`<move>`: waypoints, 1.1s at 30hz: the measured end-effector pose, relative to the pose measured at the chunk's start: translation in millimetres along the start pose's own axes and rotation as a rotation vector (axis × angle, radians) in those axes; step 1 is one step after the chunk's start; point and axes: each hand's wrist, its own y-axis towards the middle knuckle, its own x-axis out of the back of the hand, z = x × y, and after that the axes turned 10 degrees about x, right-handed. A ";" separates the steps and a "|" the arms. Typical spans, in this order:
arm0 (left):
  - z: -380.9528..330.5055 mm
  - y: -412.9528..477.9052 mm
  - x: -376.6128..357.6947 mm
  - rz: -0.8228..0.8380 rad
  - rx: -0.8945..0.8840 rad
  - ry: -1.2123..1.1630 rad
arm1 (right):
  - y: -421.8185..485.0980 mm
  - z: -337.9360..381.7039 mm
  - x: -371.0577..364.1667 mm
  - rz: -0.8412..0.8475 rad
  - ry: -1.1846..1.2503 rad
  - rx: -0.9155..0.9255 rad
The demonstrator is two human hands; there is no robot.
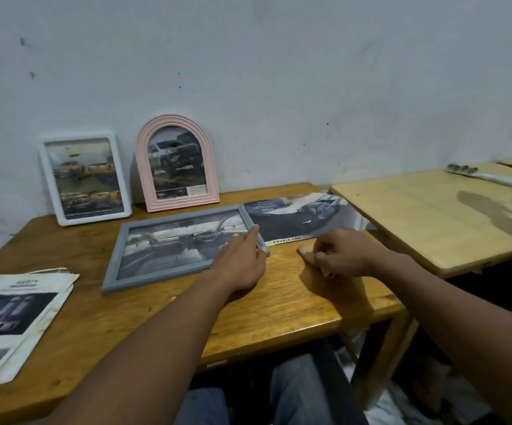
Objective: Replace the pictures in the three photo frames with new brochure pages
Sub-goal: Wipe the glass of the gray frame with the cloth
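A grey photo frame (156,259) lies flat on the wooden table (279,302), a long rectangle set landscape, holding a picture of a car interior seen across the dashboard. The left hand (242,260) rests at its near right corner, fingers stretched along the right edge and lightly pinching that corner. To the right of the frame and touching its right edge lies an open brochure page (304,217) showing a dark car, with "DOUBLE CAB" printed along its near margin. The right hand (345,254) is curled, pressing a tan cloth (305,254) onto the table just near of that page. Against the far wall stand two more frames: a white rectangular frame (84,177) with orange trucks on the left, and a pink arched frame (176,162) with a pale truck beside it. At the near left edge lie loose brochure pages (12,317), the top one headed "SAFETY"
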 end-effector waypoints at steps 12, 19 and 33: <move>122.4 -27.7 79.6 -0.168 0.254 -0.100 | 122.2 125.1 -19.2 -0.033 0.097 0.255; 193.8 -58.9 111.8 -0.269 0.417 -0.145 | 167.5 192.2 -60.0 -0.041 0.043 0.280; 195.1 -18.7 89.5 -0.310 0.494 -0.034 | 171.5 104.9 -74.9 -0.196 -0.124 -0.224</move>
